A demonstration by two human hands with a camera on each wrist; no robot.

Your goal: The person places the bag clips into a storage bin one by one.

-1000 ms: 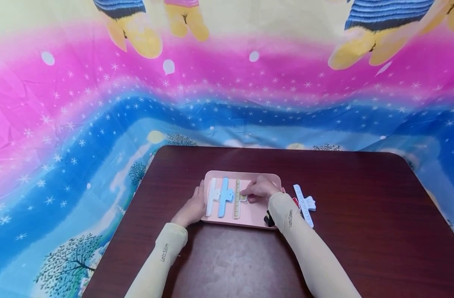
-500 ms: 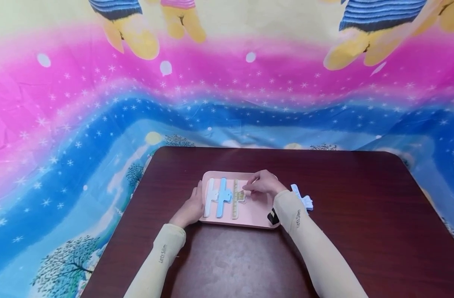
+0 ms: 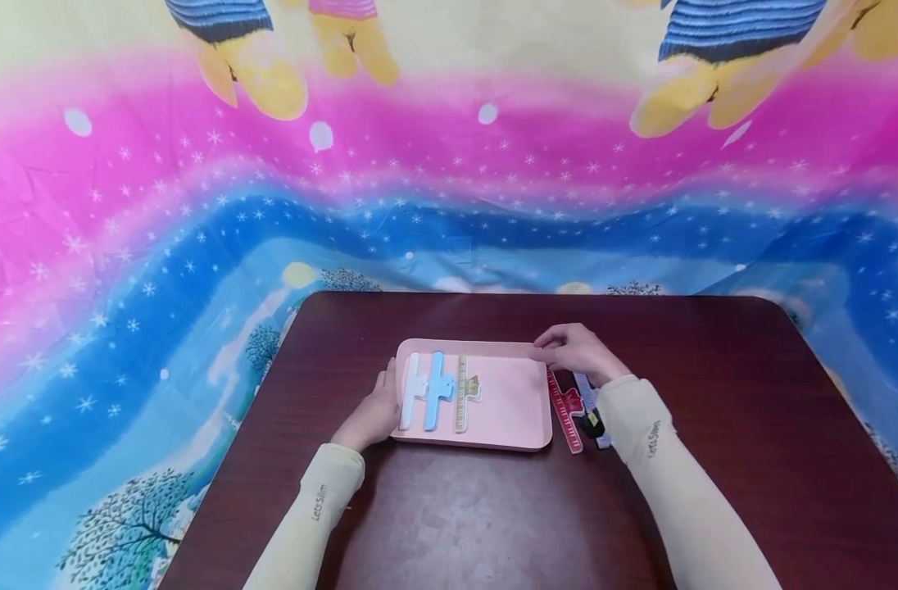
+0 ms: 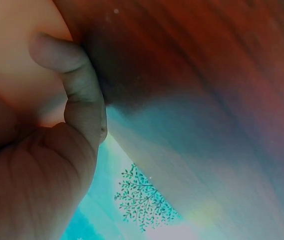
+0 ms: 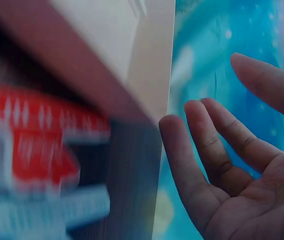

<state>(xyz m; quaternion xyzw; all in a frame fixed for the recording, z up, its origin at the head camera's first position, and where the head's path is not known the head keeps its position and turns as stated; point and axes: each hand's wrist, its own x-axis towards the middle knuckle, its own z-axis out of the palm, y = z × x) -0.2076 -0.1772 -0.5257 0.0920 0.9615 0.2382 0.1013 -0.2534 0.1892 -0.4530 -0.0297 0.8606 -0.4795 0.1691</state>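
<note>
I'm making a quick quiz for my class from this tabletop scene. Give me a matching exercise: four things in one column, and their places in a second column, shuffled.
Things:
1. blue clip
2. red clip
3. left hand
4. right hand

Places:
A. on the table, just right of the pink tray
B. at the tray's left edge
C. in the tray, between a white clip and a yellow clip
D. by the tray's far right corner

Pairs: 1-C, 2-A, 3-B, 4-D

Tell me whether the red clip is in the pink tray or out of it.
Out. The red clip lies on the table, just right of the tray.
</note>
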